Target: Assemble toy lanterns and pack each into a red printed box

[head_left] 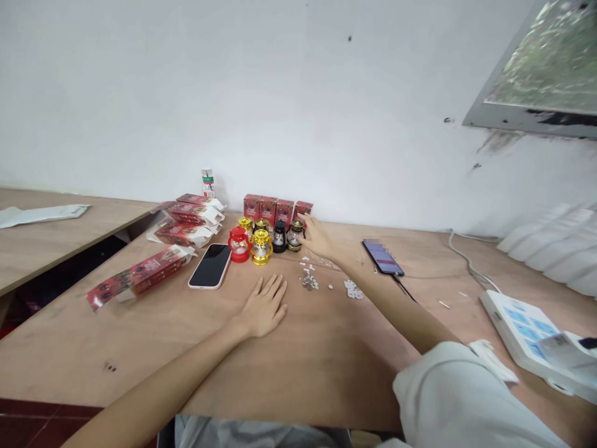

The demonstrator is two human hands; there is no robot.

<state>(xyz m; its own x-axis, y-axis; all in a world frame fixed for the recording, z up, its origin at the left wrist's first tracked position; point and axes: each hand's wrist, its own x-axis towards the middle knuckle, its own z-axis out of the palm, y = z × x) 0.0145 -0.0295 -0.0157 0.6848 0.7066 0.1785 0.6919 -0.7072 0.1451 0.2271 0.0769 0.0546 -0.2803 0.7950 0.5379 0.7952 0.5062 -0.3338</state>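
Note:
My left hand [264,306] lies flat on the wooden table [303,354], fingers stretched out, holding nothing. My right hand [318,238] reaches forward to a black and gold toy lantern [295,236] and touches it; its fingers are partly hidden behind the lantern. Beside that lantern stand a black lantern [279,238], a gold lantern [260,247] and a red lantern [239,244], with two more behind. A row of small red boxes [275,210] stands behind them at the wall. Small white and silver parts [310,281] lie scattered between my hands.
A white phone [211,266] lies face up left of the lanterns. Flattened red cartons [140,277] and a stack of them [189,222] lie to the left. A dark phone on a cable [383,256] lies right. A white device [527,333] sits far right. A small bottle [208,183] stands at the wall.

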